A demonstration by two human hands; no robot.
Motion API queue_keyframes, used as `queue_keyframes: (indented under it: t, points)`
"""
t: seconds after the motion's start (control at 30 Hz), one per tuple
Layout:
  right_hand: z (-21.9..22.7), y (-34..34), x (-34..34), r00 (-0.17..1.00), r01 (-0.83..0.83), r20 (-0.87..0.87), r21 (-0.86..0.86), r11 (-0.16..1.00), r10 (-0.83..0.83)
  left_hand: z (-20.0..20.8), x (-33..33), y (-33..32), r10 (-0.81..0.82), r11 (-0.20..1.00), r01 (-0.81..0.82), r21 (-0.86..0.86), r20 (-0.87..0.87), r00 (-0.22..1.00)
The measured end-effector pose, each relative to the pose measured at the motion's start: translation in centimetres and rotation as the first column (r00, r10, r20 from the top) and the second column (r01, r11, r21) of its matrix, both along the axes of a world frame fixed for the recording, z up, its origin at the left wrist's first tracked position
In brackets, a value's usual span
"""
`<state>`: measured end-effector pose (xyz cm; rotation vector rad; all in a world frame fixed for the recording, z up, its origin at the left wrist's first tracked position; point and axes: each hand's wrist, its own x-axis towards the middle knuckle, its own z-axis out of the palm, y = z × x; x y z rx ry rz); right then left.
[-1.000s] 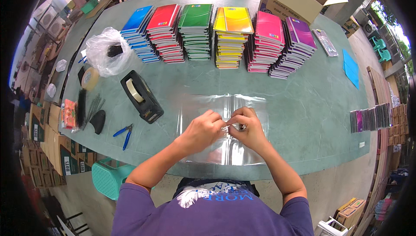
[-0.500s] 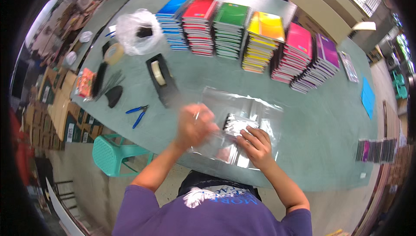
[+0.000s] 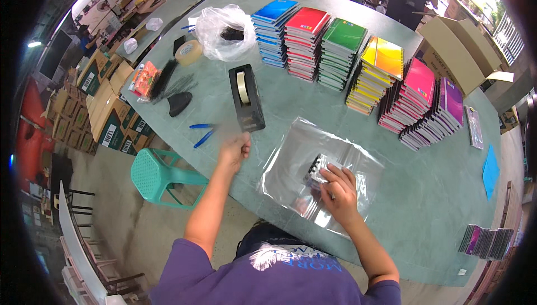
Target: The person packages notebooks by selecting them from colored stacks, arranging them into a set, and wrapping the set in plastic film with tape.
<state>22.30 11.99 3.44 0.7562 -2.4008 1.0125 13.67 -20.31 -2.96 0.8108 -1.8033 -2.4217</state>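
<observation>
A clear plastic bag [image 3: 291,165] lies flat on the green table [image 3: 425,193] in front of me. My right hand [image 3: 337,188] presses down on it, fingertips on a small dark packet [image 3: 316,169] at the bag's middle. My left hand [image 3: 235,149] is stretched out to the left, fingers curled, just below the near end of the black tape dispenser [image 3: 246,98]. Whether it touches the dispenser or holds tape I cannot tell; the hand is blurred.
Several coloured stacks of spiral notebooks [image 3: 358,53] line the far side. Blue pens [image 3: 202,132], a tape roll [image 3: 188,52], a white plastic bag [image 3: 224,31] and black items lie left. A green stool [image 3: 162,173] stands beside the table. Cardboard box [image 3: 458,53] far right.
My left hand has left the bag and reached out left to the tape dispenser. My right hand stays pressing on the bag. The view has swung to the left.
</observation>
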Motion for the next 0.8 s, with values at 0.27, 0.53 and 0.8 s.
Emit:
queue_keyframes:
  t: [0.27,0.53,0.8]
  points:
    - [-1.1,0.5,-0.5,1.0,0.02,-0.005,-0.046,0.999,-0.02,6.5,5.5,7.8,-0.384,0.861,0.347,-0.372,-0.029,0.923]
    - [0.2,0.8,0.2,0.994,-0.042,0.101,-0.025,0.999,0.044,6.2,9.3,17.2,-0.502,0.761,0.413,-0.5,-0.051,0.863]
    - [1.8,0.0,-2.2,0.947,0.169,0.282,-0.025,0.985,-0.155,-0.2,8.0,12.8,-0.559,0.631,0.468,-0.619,0.055,0.827]
